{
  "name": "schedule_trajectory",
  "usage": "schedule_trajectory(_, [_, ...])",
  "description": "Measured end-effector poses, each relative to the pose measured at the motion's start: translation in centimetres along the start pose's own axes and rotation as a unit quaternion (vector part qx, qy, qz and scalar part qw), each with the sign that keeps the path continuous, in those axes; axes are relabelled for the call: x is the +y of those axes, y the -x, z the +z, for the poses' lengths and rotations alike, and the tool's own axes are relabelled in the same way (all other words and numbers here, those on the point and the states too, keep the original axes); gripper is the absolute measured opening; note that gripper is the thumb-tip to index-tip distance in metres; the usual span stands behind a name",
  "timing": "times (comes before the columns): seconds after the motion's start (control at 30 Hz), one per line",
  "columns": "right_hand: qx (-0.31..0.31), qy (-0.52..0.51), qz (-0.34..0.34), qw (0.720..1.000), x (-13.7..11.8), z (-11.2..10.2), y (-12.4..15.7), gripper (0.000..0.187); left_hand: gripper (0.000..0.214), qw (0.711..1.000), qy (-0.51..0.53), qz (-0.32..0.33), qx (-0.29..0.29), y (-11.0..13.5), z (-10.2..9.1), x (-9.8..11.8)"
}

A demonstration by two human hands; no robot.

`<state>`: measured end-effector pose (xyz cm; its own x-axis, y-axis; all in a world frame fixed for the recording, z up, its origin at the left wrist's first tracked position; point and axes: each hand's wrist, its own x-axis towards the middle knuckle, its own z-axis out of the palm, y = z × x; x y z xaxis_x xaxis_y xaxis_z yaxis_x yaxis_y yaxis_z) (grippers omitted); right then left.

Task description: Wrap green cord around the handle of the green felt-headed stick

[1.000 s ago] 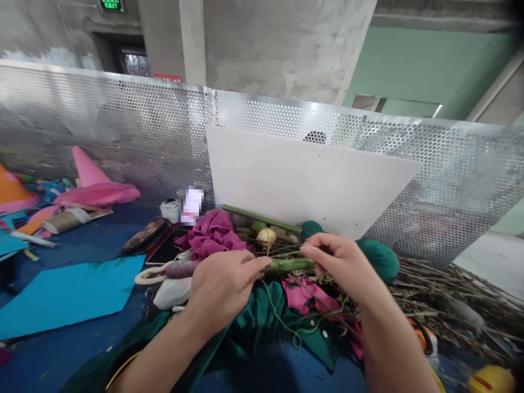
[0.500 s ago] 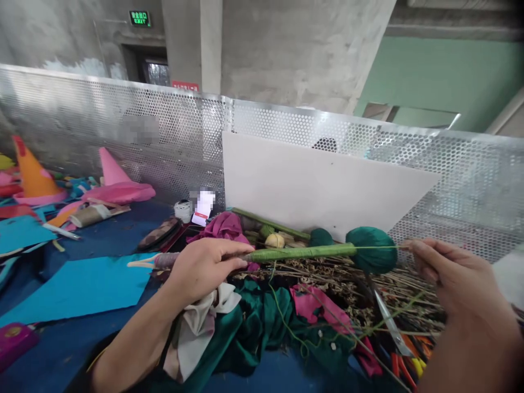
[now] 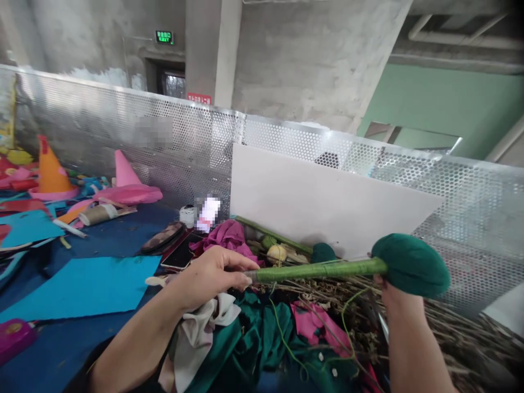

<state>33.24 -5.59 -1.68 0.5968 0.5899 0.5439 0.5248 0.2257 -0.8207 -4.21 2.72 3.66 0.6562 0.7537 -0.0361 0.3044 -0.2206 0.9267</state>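
Twigs (image 3: 450, 333) and green cloth (image 3: 245, 349) heap the tabletop's (image 3: 110, 243) near edge; above them a green stem (image 3: 319, 269) lies level, ball (image 3: 411, 265) at its right end. The left hand (image 3: 204, 275) pinches its left end; the right hand (image 3: 399, 300) sits under the ball, grip hidden.

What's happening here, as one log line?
left hand: fingers pinch green wrapped stick | right hand: behind its dark green fabric bulb, grip hidden | beneath: green satin cloth, dry brown twigs
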Motion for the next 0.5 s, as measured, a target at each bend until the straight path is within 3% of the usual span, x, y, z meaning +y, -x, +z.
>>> schedule_trajectory(0.1, [-0.009, 0.087, 0.005, 0.996, -1.2, 1.2, 0.9, 0.017, 0.035, 0.998, 0.06, -0.011, 0.026, 0.0, 0.5, -0.1])
schedule_trajectory(0.2, [-0.082, 0.134, -0.034, 0.987, -3.5, 3.8, 2.7, 0.012, 0.04, 0.993, 0.104, -0.011, 0.06, -0.1, 1.3, -0.2])
schedule_trajectory(0.27, [-0.167, 0.089, -0.064, 0.98, -5.2, 6.4, 4.6, 0.025, 0.042, 0.989, 0.128, -0.007, 0.078, -0.2, 1.7, -0.3])
schedule_trajectory(0.4, [-0.283, -0.088, -0.061, 0.953, -8.0, 11.1, 9.0, 0.039, 0.042, 0.983, 0.161, 0.002, 0.093, -0.4, 2.4, -0.4])
schedule_trajectory(0.5, [-0.345, -0.101, -0.045, 0.932, -9.2, 12.4, 11.4, 0.023, 0.039, 0.981, 0.17, 0.004, 0.097, -0.5, 2.5, -0.5])
